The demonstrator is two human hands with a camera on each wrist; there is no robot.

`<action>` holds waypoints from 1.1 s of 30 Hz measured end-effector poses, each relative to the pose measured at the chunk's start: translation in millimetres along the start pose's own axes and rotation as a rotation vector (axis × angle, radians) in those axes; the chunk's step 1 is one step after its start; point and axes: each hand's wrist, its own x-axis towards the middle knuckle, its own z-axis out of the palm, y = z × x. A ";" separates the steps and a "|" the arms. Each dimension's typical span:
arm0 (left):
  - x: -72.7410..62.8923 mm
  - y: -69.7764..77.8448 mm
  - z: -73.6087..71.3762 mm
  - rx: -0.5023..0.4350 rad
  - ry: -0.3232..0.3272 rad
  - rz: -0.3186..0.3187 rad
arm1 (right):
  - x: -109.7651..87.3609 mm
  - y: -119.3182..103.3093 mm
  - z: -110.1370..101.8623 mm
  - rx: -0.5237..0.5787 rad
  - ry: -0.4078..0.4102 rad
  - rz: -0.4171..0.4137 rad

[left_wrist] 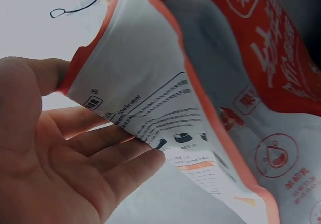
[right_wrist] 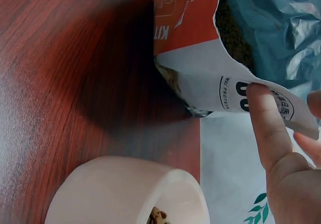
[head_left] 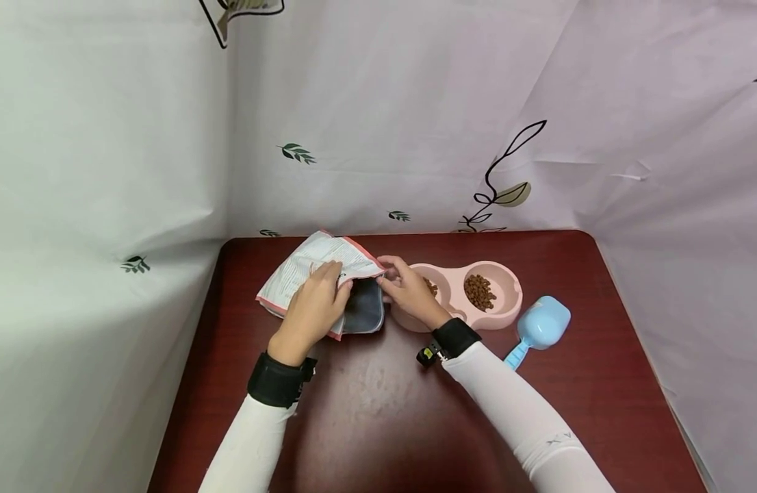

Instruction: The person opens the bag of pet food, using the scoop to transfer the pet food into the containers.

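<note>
A red and white pet food bag [head_left: 292,274] with its mouth open lies toward the back left of the table. My left hand [head_left: 313,301] pinches one edge of the mouth between thumb and fingers, which the left wrist view shows on the printed white panel [left_wrist: 145,83]. At the mouth's right corner, the fingers and thumb of my right hand [head_left: 412,291] grip the rim. Brown kibble [right_wrist: 233,33] shows inside the bag in the right wrist view. Just beside the bag, partly behind my right hand, stands a pink double bowl [head_left: 457,281].
Brown kibble [head_left: 480,292] lies in both hollows of the bowl. To its right rests a blue scoop [head_left: 545,322], its handle toward my right forearm. Patterned white cloth [head_left: 378,123] hangs behind the dark red table [head_left: 366,411] and along its sides.
</note>
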 end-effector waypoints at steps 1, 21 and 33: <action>-1.2 -0.7 0.9 0.001 -0.002 0.000 | 0.3 0.0 0.8 0.007 -0.003 -0.002; -47.1 -29.6 26.0 -0.025 0.009 0.192 | 5.5 -1.6 6.6 -0.094 0.009 -0.031; -74.6 -79.2 54.8 0.127 0.327 0.456 | 7.5 -2.3 6.7 -0.036 0.039 -0.004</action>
